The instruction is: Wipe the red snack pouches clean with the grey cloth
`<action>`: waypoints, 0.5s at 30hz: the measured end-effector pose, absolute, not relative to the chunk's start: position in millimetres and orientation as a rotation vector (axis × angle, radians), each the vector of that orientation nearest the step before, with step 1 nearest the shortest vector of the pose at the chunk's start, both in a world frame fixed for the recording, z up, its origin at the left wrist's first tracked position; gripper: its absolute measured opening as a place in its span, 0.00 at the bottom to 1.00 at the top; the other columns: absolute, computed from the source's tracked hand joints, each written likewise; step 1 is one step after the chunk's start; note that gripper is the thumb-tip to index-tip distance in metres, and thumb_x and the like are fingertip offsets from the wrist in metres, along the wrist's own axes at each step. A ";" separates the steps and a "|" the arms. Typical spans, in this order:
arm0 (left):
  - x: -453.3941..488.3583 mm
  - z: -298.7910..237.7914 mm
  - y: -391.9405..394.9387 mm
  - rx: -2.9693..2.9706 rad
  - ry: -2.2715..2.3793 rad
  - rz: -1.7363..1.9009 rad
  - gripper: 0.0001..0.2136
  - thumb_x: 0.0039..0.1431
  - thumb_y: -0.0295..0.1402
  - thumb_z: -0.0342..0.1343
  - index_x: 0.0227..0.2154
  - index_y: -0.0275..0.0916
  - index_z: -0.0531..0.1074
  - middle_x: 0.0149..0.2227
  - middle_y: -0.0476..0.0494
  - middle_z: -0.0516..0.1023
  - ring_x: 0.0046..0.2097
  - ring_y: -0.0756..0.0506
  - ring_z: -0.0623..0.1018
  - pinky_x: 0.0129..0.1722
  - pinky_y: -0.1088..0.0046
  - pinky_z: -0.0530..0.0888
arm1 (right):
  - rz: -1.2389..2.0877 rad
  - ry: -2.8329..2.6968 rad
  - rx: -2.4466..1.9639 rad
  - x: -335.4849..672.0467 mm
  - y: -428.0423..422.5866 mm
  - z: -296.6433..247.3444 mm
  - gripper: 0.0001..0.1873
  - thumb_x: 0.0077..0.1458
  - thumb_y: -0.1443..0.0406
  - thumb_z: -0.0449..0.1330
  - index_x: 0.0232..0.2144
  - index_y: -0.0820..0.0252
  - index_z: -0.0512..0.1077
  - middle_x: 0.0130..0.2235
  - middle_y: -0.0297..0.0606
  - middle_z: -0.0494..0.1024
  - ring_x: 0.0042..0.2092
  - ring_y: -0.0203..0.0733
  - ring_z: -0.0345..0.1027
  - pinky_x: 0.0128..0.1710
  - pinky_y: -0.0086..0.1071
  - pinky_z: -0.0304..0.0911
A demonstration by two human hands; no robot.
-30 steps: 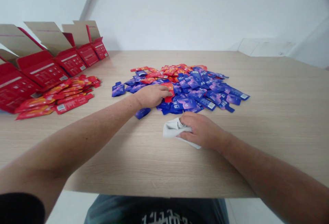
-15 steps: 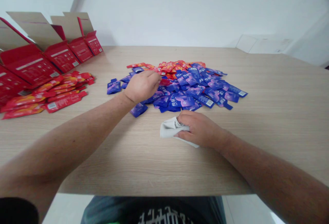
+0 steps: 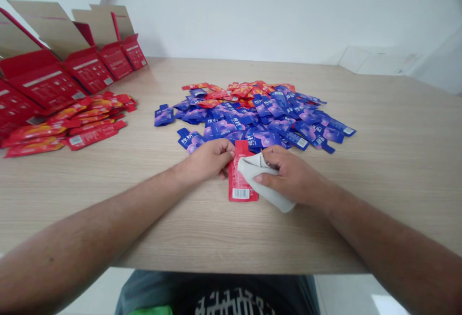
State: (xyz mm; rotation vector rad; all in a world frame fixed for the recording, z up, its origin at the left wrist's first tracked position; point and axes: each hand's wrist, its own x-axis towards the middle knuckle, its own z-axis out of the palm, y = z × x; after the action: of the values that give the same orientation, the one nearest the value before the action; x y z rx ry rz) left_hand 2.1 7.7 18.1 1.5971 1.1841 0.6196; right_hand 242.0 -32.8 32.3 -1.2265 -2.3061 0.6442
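A red pouch (image 3: pixel 238 180) with a barcode near its lower edge is upright in front of me, its narrow end away from me. My left hand (image 3: pixel 213 157) pinches it by the upper left edge. In my right hand (image 3: pixel 288 174) is a folded whitish cloth (image 3: pixel 265 185), which overlaps the pouch's right side and hides part of it. Just beyond both hands spreads a heap of blue pouches (image 3: pixel 227 124), with orange-red pouches (image 3: pixel 245 89) along its far side.
Open red cartons (image 3: pixel 86 67) with raised flaps stand in a row at the far left. Before them lies a pile of orange-red pouches (image 3: pixel 92 117). The wooden table (image 3: pixel 202 238) ends near my lap, and a white wall (image 3: pixel 234 16) rises behind it.
My left hand has come back from the heap toward me with the red pouch. The cloth in my right hand has shifted slightly right and now lies against the pouch.
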 end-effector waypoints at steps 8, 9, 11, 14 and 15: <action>1.1 0.0 8.0 1.251 0.957 0.792 0.06 0.62 0.35 0.61 0.35 0.37 0.73 0.27 0.50 0.77 0.25 0.54 0.74 0.25 0.80 0.72 | 1.374 -1.975 -1.288 241.8 -27.0 23.0 0.19 0.58 0.52 0.66 0.47 0.57 0.78 0.35 0.34 0.83 0.31 0.41 0.74 0.26 0.30 0.64; 0.2 -0.9 8.3 1.186 0.922 0.808 0.07 0.60 0.34 0.63 0.35 0.37 0.73 0.28 0.49 0.77 0.27 0.53 0.75 0.27 0.79 0.74 | 1.356 -1.957 -1.314 241.5 -26.5 22.2 0.20 0.58 0.52 0.67 0.46 0.57 0.78 0.35 0.33 0.82 0.30 0.41 0.73 0.25 0.29 0.63; -1.8 -2.0 8.9 1.099 0.887 0.805 0.08 0.59 0.34 0.65 0.34 0.36 0.73 0.30 0.48 0.79 0.29 0.52 0.78 0.30 0.77 0.77 | 1.298 -1.934 -1.356 241.0 -25.3 20.6 0.20 0.57 0.51 0.67 0.46 0.57 0.79 0.34 0.34 0.83 0.30 0.41 0.74 0.25 0.29 0.64; -3.9 -1.7 9.0 1.088 0.910 0.760 0.08 0.58 0.34 0.65 0.33 0.36 0.72 0.28 0.48 0.79 0.28 0.51 0.80 0.30 0.76 0.79 | 1.253 -1.913 -1.370 240.4 -24.0 18.2 0.20 0.57 0.51 0.67 0.45 0.57 0.79 0.35 0.34 0.83 0.30 0.41 0.74 0.25 0.29 0.64; -4.1 -1.2 8.7 1.100 0.922 0.751 0.08 0.59 0.33 0.64 0.32 0.36 0.72 0.27 0.48 0.79 0.27 0.51 0.79 0.28 0.76 0.78 | 1.253 -1.910 -1.372 240.2 -23.9 17.3 0.20 0.57 0.51 0.66 0.45 0.57 0.79 0.35 0.34 0.83 0.30 0.41 0.74 0.25 0.29 0.64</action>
State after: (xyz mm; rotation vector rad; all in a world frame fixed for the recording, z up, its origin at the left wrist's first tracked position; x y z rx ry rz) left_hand -4.1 8.7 -1.2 1.1000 0.9215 0.7512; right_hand 240.2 -23.9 17.3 -1.3722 -1.9097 1.2527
